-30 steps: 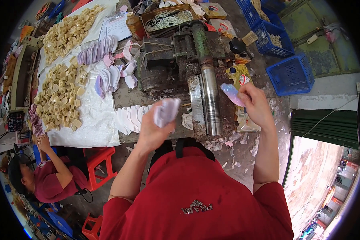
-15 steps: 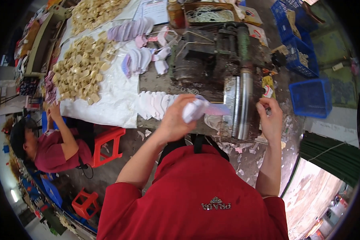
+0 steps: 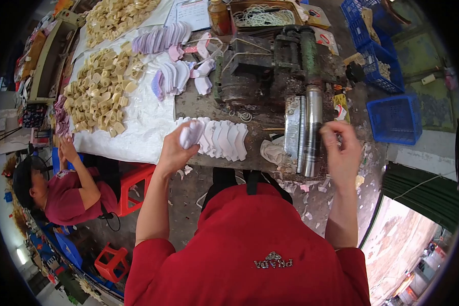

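Note:
My left hand is closed around a small bundle of white, curved fabric-like pieces. It hovers at the left end of a row of similar white pieces standing along the bench's near edge. My right hand is just right of the shiny metal roller on a dark, grimy machine. Its fingers are curled in, thumb against them, and whatever they may hold is hidden. A ridged metal plate lies along the roller's left side, with a crumpled pale cloth beside it.
Lilac pieces and beige molded parts cover the left of the bench. Blue crates stand at right. A co-worker sits at left by a red stool. Scraps litter the floor.
My left hand has moved left, away from the roller, with the white bundle. The pink patterned strip that reached toward the roller is out of sight. My right hand has dipped slightly and curled further.

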A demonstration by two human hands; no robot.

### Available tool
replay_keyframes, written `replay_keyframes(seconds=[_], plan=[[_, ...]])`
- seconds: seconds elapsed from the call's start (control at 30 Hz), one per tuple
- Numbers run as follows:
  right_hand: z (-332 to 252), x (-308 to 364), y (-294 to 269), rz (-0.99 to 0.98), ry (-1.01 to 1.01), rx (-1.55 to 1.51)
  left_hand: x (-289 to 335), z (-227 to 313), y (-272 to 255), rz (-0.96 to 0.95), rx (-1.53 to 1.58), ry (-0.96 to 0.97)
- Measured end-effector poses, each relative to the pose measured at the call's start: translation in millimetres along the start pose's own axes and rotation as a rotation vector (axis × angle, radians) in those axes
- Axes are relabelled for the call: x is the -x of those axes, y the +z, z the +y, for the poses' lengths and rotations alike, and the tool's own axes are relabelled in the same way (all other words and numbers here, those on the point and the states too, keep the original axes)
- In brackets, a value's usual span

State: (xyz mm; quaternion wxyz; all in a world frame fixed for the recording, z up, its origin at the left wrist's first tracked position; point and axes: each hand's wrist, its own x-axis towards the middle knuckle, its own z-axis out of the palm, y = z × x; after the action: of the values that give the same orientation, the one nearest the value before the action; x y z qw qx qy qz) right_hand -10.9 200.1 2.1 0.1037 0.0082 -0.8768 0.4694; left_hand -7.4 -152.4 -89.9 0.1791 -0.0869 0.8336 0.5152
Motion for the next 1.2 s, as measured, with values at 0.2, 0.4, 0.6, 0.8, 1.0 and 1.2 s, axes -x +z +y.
replay_keyframes(seconds=[0.2, 0.4, 0.6, 0.8, 1.0, 1.2], plan=[[-42, 13, 61, -0.239, -0.297, -0.202, 14, 70, 57, -0.200, 0.842, 0.235], [-33, 20, 65, -0.240, -0.120, -0.215, 22, 105, 89, -0.224, 1.038, 0.274], [-26, 18, 43, -0.277, -0.033, -0.160, 21, 110, 103, -0.032, 1.051, 0.113], [14, -17, -41, -0.125, -0.031, 0.210, 10, 90, 91, 0.058, 0.442, 0.226], [51, -16, -39, -0.449, 0.249, 0.183, 12, 114, 110, -0.280, -0.133, 0.684], [44, -8, -19, -0.138, -0.142, 0.408, 16, 117, 119, -0.258, -0.112, 0.499]])
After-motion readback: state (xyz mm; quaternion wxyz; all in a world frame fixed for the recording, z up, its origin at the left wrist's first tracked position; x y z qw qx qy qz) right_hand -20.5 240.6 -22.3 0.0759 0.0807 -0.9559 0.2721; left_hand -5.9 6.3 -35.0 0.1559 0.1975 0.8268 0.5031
